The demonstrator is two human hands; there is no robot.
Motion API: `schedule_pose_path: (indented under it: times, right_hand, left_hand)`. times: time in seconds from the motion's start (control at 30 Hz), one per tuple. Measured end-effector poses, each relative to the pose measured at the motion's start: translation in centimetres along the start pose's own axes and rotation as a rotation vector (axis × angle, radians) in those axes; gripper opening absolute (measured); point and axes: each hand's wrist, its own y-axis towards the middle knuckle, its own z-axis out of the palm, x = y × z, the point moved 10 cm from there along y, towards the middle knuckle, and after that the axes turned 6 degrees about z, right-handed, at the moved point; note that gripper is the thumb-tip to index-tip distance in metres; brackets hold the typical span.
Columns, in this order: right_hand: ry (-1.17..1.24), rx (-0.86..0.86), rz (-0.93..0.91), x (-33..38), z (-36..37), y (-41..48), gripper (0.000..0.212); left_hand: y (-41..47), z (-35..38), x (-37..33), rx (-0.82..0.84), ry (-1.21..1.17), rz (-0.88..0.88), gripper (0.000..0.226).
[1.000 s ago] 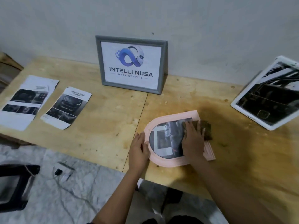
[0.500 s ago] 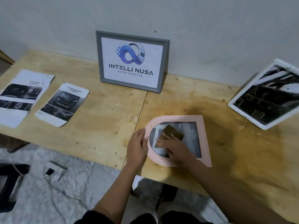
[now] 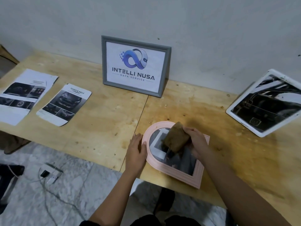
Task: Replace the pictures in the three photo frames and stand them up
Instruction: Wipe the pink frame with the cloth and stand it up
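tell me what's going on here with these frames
A person is working on the pink arched frame, which lies flat near the front edge of the wooden table. The left hand rests on the frame's rounded end, and the right hand grips a brown piece tilted above the picture. The grey frame stands by the wall and the white frame stands tilted at the right. Two printed sheets lie loose on the left.

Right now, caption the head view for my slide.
Left hand steadies the pink frame while the right hand holds a brown board over it.
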Motion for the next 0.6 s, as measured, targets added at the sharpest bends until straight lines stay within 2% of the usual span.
schedule_pose_path:
  times: [0.07, 0.13, 0.23, 0.4, 0.47, 0.6]
  right_hand:
    - [0.213, 0.098, 0.08, -0.2, 1.4, -0.7, 0.01]
    - [0.327, 0.175, 0.129, -0.6, 2.7, -1.4, 0.02]
    - [0.328, 0.18, 0.195, -1.7, 3.1, -1.8, 0.029]
    - [0.275, 0.171, 0.189, -1.5, 3.2, -2.1, 0.006]
    - [0.344, 0.199, 0.159, -1.0, 3.3, -1.9, 0.011]
    - [0.391, 0.21, 0.144, -0.5, 3.1, -0.8, 0.035]
  left_hand:
    - [-0.4, 0.0, -0.1, 0.007, 0.014, -0.004, 0.052]
    - [-0.4, -0.1, -0.2, 0.009, 0.033, -0.002, 0.052]
    - [-0.3, 0.1, -0.2, 0.022, 0.054, 0.002, 0.045]
    - [-0.4, 0.0, -0.1, 0.024, 0.053, 0.019, 0.041]
    - [-0.5, 0.0, 0.0, 0.018, 0.05, 0.014, 0.041]
    - [-0.5, 0.2, 0.1, 0.016, 0.058, 0.008, 0.042]
